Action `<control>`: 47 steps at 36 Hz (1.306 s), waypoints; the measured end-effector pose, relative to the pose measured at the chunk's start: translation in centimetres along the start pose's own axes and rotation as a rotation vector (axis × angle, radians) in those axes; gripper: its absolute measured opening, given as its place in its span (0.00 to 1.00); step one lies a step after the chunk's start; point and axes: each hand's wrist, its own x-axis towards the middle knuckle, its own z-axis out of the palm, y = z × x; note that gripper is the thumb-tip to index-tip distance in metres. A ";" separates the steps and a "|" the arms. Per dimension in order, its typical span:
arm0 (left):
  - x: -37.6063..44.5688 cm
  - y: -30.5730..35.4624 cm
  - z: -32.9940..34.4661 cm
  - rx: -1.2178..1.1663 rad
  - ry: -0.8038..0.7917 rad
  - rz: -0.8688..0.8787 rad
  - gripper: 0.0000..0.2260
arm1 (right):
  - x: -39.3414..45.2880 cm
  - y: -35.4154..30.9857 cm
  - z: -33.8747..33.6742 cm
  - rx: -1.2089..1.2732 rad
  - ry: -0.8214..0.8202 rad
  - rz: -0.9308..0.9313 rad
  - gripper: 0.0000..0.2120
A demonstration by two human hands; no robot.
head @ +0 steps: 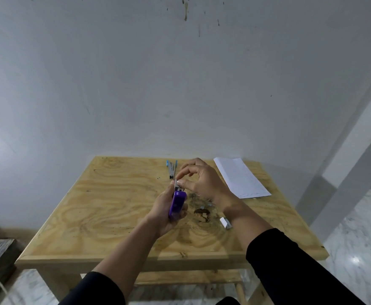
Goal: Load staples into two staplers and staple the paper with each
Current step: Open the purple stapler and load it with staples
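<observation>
Presently: left hand (166, 213) grips purple stapler (177, 204) | right hand (199, 180) fingers pinched at its open metal top, probably seating staples | next: press magazine shut.

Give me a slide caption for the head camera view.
Left hand grips a purple stapler while right hand fingertips work at its top.

A purple stapler (177, 204) is seen at frame centre, a blue-tipped stapler (171, 169) above it. The counter (105, 201) is shown in pale yellow wood with swirling grain and a dark stain. White paper (240, 177) is seen at right; black sleeves (294, 267) below.
</observation>
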 end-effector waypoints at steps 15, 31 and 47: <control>-0.4 0.5 0.4 0.035 0.117 0.066 0.16 | -1.1 0.1 -0.3 0.113 -0.222 0.063 0.18; -0.8 0.3 1.1 0.180 0.108 0.116 0.21 | -0.6 1.8 0.7 0.421 -0.312 0.352 0.25; 1.2 0.1 2.9 0.507 0.212 0.108 0.22 | -0.8 4.8 -1.9 1.059 -0.083 0.487 0.11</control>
